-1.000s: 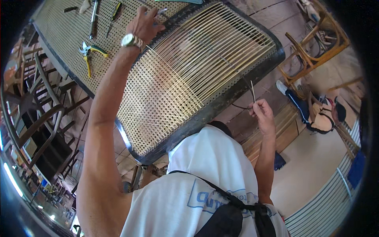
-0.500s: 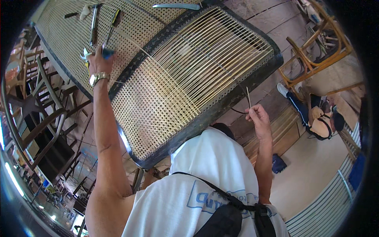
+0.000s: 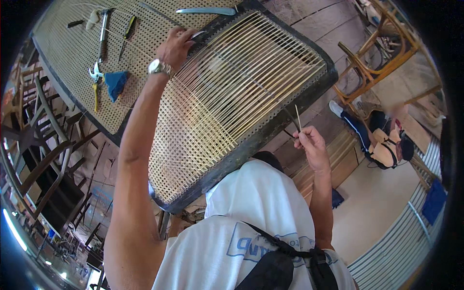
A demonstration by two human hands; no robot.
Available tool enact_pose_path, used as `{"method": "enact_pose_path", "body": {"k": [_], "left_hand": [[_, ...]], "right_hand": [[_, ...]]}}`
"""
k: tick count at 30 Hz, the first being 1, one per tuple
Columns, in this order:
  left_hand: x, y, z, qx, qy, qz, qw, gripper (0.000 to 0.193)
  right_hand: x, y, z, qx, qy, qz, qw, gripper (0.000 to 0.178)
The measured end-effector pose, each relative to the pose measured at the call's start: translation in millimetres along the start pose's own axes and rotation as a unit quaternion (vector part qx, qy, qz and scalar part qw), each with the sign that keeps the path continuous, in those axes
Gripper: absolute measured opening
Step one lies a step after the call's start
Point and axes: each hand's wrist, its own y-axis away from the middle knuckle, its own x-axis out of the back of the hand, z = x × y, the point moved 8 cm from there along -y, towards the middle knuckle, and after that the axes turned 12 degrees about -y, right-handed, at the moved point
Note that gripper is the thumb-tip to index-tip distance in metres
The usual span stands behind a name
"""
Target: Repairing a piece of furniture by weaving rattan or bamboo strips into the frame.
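A dark-framed cane panel (image 3: 193,140) lies in front of me, close mesh at its near left and parallel strands on its right part. A long thin dark strip (image 3: 251,79) runs across those strands. My left hand (image 3: 175,50), wearing a watch, is at the panel's far-left edge, its fingers closed at the strip; a pale glint shows by the fingertips. Beyond the near-right edge, my right hand (image 3: 311,145) pinches a pale cane strand (image 3: 298,117), with the strip's dark end beside its fingers. Left of my left hand lie a blue cloth (image 3: 115,85) and pruning shears (image 3: 95,87).
On a second cane panel (image 3: 63,53) rest a hammer (image 3: 103,36), a screwdriver (image 3: 127,36) and a curved blue-grey blade (image 3: 205,10). Dark chair frames (image 3: 53,140) crowd the left. At right are a wooden chair frame (image 3: 372,67) and a seated person (image 3: 382,140).
My left hand has left the blue cloth beside the shears and moved right to the strip at the panel's frame. My right hand keeps its pinch, with little movement.
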Motion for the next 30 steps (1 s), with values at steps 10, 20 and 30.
{"method": "enact_pose_path", "body": {"k": [10, 20, 30], "left_hand": [[-26.9, -35.2, 14.0, -0.132, -0.042, -0.045, 0.989, 0.027], [-45.8, -27.9, -5.3, -0.112, -0.055, -0.075, 0.989, 0.033], [-21.6, -6.4, 18.8, -0.033, -0.149, -0.025, 0.988, 0.031]], "right_hand": [[46.2, 22.9, 0.5, -0.018, -0.059, 0.07, 0.996, 0.014], [66.4, 44.0, -2.2, -0.004, -0.102, 0.096, 0.99, 0.012], [86.7, 49.9, 24.9, -0.016, -0.046, 0.108, 0.993, 0.012]]}}
